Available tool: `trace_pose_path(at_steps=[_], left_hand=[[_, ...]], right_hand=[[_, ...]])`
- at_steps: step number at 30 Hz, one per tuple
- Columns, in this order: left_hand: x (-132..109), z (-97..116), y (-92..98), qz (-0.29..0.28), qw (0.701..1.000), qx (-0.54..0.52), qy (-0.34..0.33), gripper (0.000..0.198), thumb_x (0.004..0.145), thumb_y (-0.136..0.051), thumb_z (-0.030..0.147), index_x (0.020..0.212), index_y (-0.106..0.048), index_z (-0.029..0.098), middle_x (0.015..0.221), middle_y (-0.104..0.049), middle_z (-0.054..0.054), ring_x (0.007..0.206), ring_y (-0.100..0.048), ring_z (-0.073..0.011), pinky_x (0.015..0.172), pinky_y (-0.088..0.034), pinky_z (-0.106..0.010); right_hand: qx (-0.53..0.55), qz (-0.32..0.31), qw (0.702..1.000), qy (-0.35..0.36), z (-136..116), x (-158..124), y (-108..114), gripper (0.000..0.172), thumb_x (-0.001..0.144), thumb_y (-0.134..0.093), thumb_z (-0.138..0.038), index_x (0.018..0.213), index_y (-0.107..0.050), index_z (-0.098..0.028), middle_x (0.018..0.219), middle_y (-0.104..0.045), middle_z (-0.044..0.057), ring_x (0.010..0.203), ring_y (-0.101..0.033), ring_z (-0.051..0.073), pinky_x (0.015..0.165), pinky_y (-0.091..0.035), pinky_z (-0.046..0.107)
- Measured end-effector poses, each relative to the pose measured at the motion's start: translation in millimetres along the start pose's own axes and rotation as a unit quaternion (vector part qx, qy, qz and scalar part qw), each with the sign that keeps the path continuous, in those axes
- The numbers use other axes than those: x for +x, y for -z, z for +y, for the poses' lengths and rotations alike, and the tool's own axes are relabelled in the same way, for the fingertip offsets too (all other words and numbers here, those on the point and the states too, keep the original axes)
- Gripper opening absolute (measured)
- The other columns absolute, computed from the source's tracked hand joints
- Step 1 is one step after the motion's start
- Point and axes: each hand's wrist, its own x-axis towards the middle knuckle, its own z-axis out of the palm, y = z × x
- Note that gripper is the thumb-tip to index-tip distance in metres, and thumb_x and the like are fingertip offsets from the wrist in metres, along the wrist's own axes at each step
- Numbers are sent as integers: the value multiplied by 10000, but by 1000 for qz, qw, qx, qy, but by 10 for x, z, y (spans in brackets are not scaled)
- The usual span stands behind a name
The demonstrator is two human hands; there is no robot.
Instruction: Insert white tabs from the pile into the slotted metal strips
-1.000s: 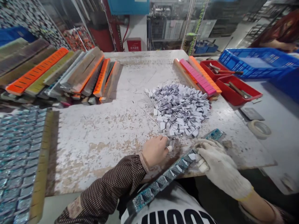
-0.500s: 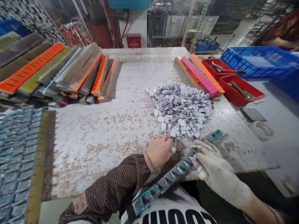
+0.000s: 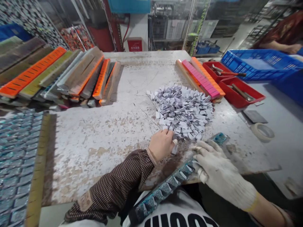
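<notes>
Glittery strip (image 3: 163, 191) across near table edge (image 3: 61, 198)

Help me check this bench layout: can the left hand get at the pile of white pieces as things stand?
Probably yes: the left hand is at the near edge of the white pile, and nothing visible stands between them.

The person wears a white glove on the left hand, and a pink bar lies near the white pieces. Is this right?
No: the head view shows the white glove on the right hand; the pink bar does lie near the white pieces.
</notes>
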Motion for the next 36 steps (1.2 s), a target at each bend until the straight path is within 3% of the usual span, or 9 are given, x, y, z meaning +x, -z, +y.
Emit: trace_pose_path(at_steps=[7,13,16,22,25,30,36], left_hand=[[127,96,3,1,1000,7,-22,185,1005,-584,317,1120,-619,176,1076,-686,-96,1045,-657,-270,875,-536,-365],[350,251,-37,18,999,5,-51,188,991,-581,265,1131,-633,150,1131,-674,-132,1114,-624,-289,945,-520,-387],[509,354,-82,26,998,0,-58,224,983,-614,297,1138,-637,136,1138,-674,-149,1120,-621,-301,932,-524,-397],[746,469,-171,23,998,-16,-57,216,993,-594,230,1171,-624,112,1150,-686,-168,1122,-649,-317,913,-535,-418],[788,489,-191,13,998,-32,-49,205,973,-587,163,1166,-620,103,1145,-688,-181,1128,-661,-321,926,-532,-420],[750,443,-157,7,995,-102,-24,199,931,-581,96,1125,-615,125,1154,-693,-178,1133,-671,-309,952,-527,-409],[580,119,-12,35,959,-279,34,100,878,-588,114,966,-594,162,945,-720,-86,946,-717,-254,894,-565,-408]], right_hand=[[11,20,998,-50,-15,-26,-141,124,870,-567,-182,829,-685,-185,1040,-728,120,1247,-613,333,1229,-310,584],[25,-26,999,-11,79,2,-112,121,934,-596,-277,916,-689,-202,1102,-713,104,1305,-569,324,1234,-294,593],[-13,-14,1000,5,91,-29,-42,143,941,-617,-324,921,-680,-197,1193,-685,131,1391,-494,360,1236,-273,628],[8,57,998,-10,22,-52,-191,125,872,-594,-156,780,-650,-218,981,-709,63,1231,-613,322,1233,-268,633],[30,56,998,-4,26,-18,-300,124,838,-594,-129,771,-642,-222,936,-689,57,1193,-614,306,1239,-262,627],[38,46,998,12,57,-11,-313,140,894,-560,-113,815,-633,-203,934,-650,73,1127,-609,286,1201,-333,623],[114,94,989,-9,-133,-86,-426,161,947,-571,-175,793,-567,-222,944,-621,53,987,-624,233,1132,-437,562]])
